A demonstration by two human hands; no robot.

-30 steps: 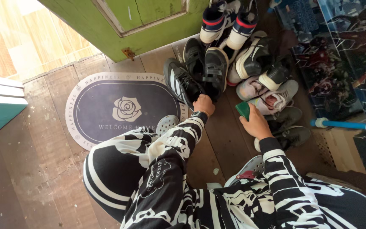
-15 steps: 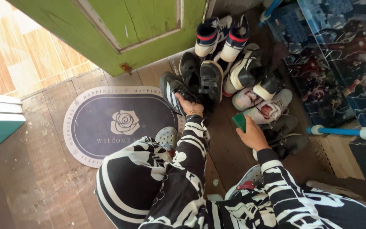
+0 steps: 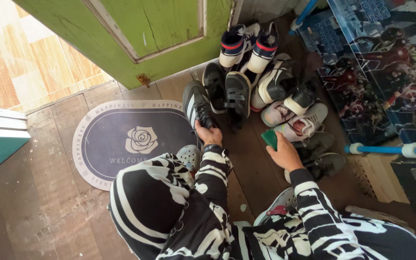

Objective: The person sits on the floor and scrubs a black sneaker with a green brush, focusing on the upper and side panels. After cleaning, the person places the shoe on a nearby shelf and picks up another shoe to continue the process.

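1. Gripping the heel of a black sneaker (image 3: 196, 105) with the left hand (image 3: 207, 133), fingers curled around its back edge.
2. Lying at the left edge of a shoe pile (image 3: 270, 82), toe pointing toward the green door (image 3: 136, 33), just beside the oval doormat (image 3: 121, 139).
3. Holding a green sponge (image 3: 269, 139) in the right hand (image 3: 284, 154), fingers pinching it, just beside a white and pink sneaker (image 3: 299, 123).
4. Crouching on the wooden floor (image 3: 39, 202).

Black-and-white patterned sleeves and trousers are worn, a thin bracelet is seen at the left hand (image 3: 207, 132), and grey perforated clogs (image 3: 189, 156) are worn.
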